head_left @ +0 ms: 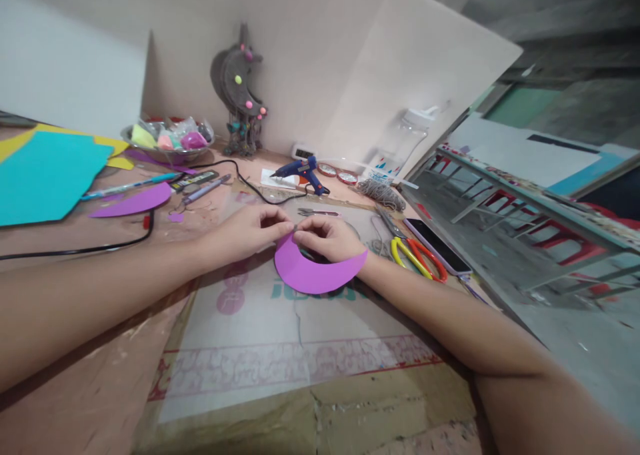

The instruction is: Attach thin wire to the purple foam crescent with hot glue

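1. Far left of the purple crescent (320,278): turquoise sheet (53,178), cut off by the frame edge, covering most of a yellow sheet (119,163).
2. Left of the crescent, nearer to it: second purple piece (137,201), a blue pen (133,183) partly hidden by the turquoise sheet, and a black cable (120,247) running out of frame.
3. Beyond these, behind and left of the crescent: metal bowl (170,156) of wrapped coloured lumps; contents hard to identify through the wrapping.
4. Behind the crescent, slightly left: dark moon-shaped ornament (233,85) with coloured balls; its lower strands are blurred.
5. At the crescent's upper left tip: left hand (255,231), thumb and forefinger pinching that tip, which their ends conceal.
6. Under the crescent: printed sheet (240,361), its lettering partly covered.
7. Behind the crescent: blue glue gun (300,171), nozzle pointing left.
8. Within the crescent's curve: right hand (333,238), fingers curled, thumb and forefinger close to the same tip; cannot tell what they pinch. The crescent's right point overlaps this wrist.
9. Right of the crescent: scissors (420,255) with yellow and red handles, just beside a phone (437,245), screen dark.
10. Behind and right of the crescent: clear bottle (403,138), outline faint against the pale panel; coiled twine (383,193) near its base.
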`<action>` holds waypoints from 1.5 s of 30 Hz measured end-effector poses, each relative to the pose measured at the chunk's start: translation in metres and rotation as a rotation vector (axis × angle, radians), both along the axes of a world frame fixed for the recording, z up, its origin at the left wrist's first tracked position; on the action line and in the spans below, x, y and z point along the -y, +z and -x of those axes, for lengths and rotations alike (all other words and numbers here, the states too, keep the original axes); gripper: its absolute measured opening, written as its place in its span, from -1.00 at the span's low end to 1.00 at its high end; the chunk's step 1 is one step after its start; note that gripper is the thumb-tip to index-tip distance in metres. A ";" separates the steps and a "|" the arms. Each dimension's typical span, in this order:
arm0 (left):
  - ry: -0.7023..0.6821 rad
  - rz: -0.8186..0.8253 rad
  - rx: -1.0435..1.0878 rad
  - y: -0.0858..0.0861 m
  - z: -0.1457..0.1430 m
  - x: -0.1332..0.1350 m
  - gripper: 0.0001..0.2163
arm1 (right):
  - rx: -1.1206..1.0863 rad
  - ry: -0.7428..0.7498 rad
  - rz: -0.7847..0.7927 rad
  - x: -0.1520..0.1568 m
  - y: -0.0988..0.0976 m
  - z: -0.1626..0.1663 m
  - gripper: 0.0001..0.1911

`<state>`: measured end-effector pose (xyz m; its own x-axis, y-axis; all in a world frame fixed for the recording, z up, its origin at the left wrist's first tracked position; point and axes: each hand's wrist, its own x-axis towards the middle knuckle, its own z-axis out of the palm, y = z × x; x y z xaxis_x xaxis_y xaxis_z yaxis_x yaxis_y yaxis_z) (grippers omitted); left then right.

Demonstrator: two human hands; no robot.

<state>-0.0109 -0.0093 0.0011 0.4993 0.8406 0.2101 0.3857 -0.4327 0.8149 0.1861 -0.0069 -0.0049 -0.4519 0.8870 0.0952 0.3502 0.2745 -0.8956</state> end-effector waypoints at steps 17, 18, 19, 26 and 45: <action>0.002 0.020 0.013 -0.002 0.002 -0.002 -0.76 | 0.009 -0.005 0.020 0.002 0.000 0.000 -0.71; 0.004 0.017 0.009 -0.002 0.002 -0.002 -0.77 | 0.015 -0.008 0.021 0.002 0.000 0.000 -0.70; 0.005 0.009 0.002 -0.001 0.001 -0.001 -0.77 | 0.022 -0.012 0.022 0.002 0.001 0.000 -0.70; -0.004 -0.033 -0.014 0.001 0.001 0.002 -0.78 | 0.043 -0.018 -0.012 0.002 0.001 0.001 -0.70; -0.004 -0.022 -0.015 0.001 0.001 0.002 -0.75 | 0.106 -0.018 -0.032 0.003 0.005 0.001 -0.72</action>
